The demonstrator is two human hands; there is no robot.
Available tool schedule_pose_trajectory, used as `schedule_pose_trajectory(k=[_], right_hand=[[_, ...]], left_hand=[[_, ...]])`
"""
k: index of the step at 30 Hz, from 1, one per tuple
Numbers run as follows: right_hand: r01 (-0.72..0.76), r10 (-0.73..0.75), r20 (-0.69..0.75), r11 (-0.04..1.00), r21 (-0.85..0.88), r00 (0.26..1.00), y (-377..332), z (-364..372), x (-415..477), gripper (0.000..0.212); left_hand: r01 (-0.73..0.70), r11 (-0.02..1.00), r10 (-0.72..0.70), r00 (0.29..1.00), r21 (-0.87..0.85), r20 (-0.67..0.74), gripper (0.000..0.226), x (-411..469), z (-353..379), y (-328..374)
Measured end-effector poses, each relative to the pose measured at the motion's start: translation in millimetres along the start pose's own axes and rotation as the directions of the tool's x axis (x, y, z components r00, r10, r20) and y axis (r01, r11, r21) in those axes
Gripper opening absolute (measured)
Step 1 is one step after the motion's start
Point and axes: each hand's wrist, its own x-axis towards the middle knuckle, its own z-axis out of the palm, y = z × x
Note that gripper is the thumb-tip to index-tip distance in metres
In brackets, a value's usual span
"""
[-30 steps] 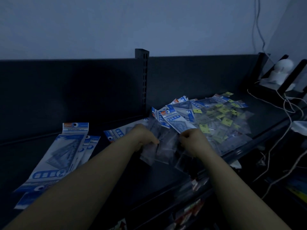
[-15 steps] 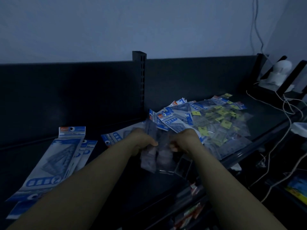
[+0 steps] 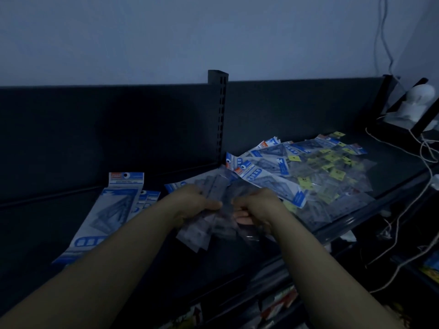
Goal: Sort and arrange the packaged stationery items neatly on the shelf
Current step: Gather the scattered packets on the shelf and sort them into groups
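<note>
Both hands hold a bundle of clear plastic packets (image 3: 209,224) just above the dark shelf (image 3: 403,167). My left hand (image 3: 197,203) grips the bundle's left side, my right hand (image 3: 256,207) its right side, fingers curled. Behind and to the right lies a loose heap of blue-and-white set-square packets (image 3: 266,167) mixed with clear packets bearing yellow labels (image 3: 332,169). A neater stack of long blue-and-white packets (image 3: 111,210) lies at the left of the shelf. The light is dim, so the bundle's contents are hard to make out.
A slotted black upright (image 3: 219,115) splits the shelf's back panel. A white device (image 3: 415,103) and white cables (image 3: 425,150) sit at the far right. Packaged goods (image 3: 278,302) show on a lower shelf below the front edge.
My hands have drawn closer together, gathering the clear packets into one tighter bundle and lifting it slightly toward me. The heaps on the shelf have not moved.
</note>
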Motion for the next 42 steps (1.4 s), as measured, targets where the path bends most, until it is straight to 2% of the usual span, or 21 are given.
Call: schedule_pose_trajectory(k=[2,5,7,9,13,17,20,22,25,29,33,36,42], right_hand=[[0.039,-0.039,-0.023,0.999,-0.004,0.999,7,10,-5,0.009],[0.072,-0.072,-0.017,0.997,0.035,0.997,14,27,-16,0.008],[0.058,-0.059,0.012,0.993,0.105,0.998,17,39,-25,0.010],[0.054,-0.059,0.031,0.986,0.155,0.998,19,48,-33,0.015],[0.107,-0.118,0.051,0.979,0.173,0.992,23,55,-47,0.023],[0.176,-0.180,0.044,0.981,0.087,0.983,20,50,-58,0.018],[0.213,-0.213,0.004,0.977,-0.017,0.977,22,47,-61,0.031],[0.213,-0.213,0.010,0.976,-0.048,0.977,20,44,-63,0.031],[0.224,-0.222,0.050,0.974,-0.034,0.974,18,38,-66,0.028],[0.272,-0.271,0.038,0.962,-0.030,0.962,26,38,-63,0.023],[0.344,-0.345,0.102,0.939,0.027,0.933,32,42,-64,0.021],[0.392,-0.401,0.158,0.916,0.085,0.902,23,52,-74,0.021],[0.551,-0.528,0.298,0.834,0.008,0.795,4,101,-101,0.018]], left_hand=[[0.027,0.996,-0.026,0.999,-0.082,0.019,0.033,-12,-4,-9],[0.064,0.972,-0.059,0.998,-0.225,0.030,0.022,-26,-7,-23],[0.039,0.971,-0.044,0.999,-0.237,-0.013,0.025,-30,-7,-32],[0.001,0.980,-0.014,0.998,-0.199,-0.065,0.036,-34,-6,-39],[-0.075,0.979,0.048,0.989,-0.192,-0.141,0.044,-50,1,-43],[-0.029,0.940,-0.019,0.990,-0.340,-0.136,0.043,-63,5,-45],[0.020,0.947,-0.082,0.980,-0.319,-0.181,0.040,-68,7,-46],[0.043,0.941,-0.109,0.977,-0.334,-0.183,0.035,-72,9,-42],[0.054,0.921,-0.139,0.970,-0.385,-0.198,0.039,-77,12,-37],[-0.019,0.906,-0.107,0.956,-0.422,-0.273,0.035,-83,20,-39],[-0.165,0.921,0.014,0.919,-0.352,-0.394,0.040,-94,17,-47],[-0.240,0.915,0.072,0.889,-0.325,-0.453,0.035,-112,2,-52],[-0.301,0.870,0.050,0.842,-0.391,-0.537,0.030,-159,-41,-74]])
